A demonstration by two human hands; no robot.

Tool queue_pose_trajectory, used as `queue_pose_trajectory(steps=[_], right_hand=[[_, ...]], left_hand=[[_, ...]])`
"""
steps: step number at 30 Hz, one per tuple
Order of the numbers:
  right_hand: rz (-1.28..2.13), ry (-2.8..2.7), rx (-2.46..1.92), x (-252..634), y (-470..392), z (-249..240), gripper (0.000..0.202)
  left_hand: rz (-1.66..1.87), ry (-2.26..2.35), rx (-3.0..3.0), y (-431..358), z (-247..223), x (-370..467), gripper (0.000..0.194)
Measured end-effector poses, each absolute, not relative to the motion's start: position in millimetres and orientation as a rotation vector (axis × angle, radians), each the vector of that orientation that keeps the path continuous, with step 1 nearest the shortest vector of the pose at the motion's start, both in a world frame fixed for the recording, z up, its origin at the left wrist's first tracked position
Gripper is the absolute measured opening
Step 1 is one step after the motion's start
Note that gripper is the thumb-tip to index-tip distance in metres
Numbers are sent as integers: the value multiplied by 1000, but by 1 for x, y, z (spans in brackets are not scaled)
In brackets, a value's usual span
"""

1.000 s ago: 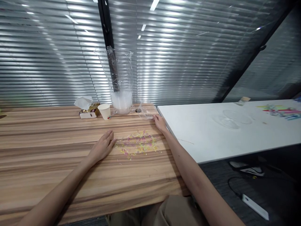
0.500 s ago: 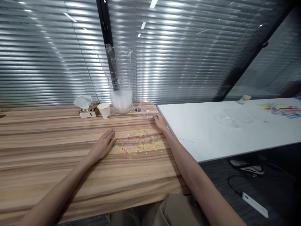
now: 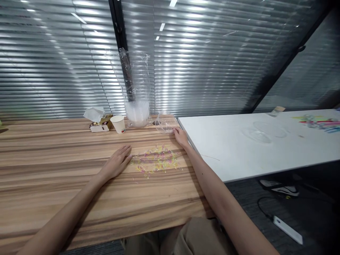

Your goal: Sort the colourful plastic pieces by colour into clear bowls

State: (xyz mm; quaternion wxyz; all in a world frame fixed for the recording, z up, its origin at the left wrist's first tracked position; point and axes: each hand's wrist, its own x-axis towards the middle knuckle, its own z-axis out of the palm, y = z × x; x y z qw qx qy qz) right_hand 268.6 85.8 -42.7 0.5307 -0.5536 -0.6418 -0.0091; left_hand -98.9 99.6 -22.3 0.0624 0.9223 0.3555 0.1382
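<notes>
My left hand (image 3: 117, 163) lies flat on the wood-grain table (image 3: 106, 209), fingers stretched out and holding nothing. Just right of its fingertips is a loose scatter of small yellow, pink and green plastic bits (image 3: 156, 160). Beyond the scatter, at the right edge of the wooden table, my right hand (image 3: 181, 137) has its fingers closed at the rim of a clear plastic bowl (image 3: 165, 123). The bowl rests on the table, tilted or lying on its side; its transparency makes this hard to tell. The grip's far side is hidden.
Along the back stand a tissue box (image 3: 100, 126), a paper cup (image 3: 118, 124) and a clear bag with whitish containers (image 3: 137, 112). A white table (image 3: 225, 152) adjoins at right, bearing clear lids (image 3: 256, 134) and colourful strips (image 3: 322, 121). A power strip (image 3: 287, 229) lies on the floor.
Almost nothing differs. Both hands keep their places, and the bowl and the scattered bits stay where they were; only the camera view shifts slightly.
</notes>
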Motion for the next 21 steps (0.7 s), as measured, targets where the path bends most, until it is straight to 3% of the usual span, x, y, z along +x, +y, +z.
queue_pose_trajectory(steps=[21], right_hand=[[4, -1536, -1291, 275, 95, -52, 74]], left_hand=[[612, 1094, 2812, 94, -17, -97, 62]])
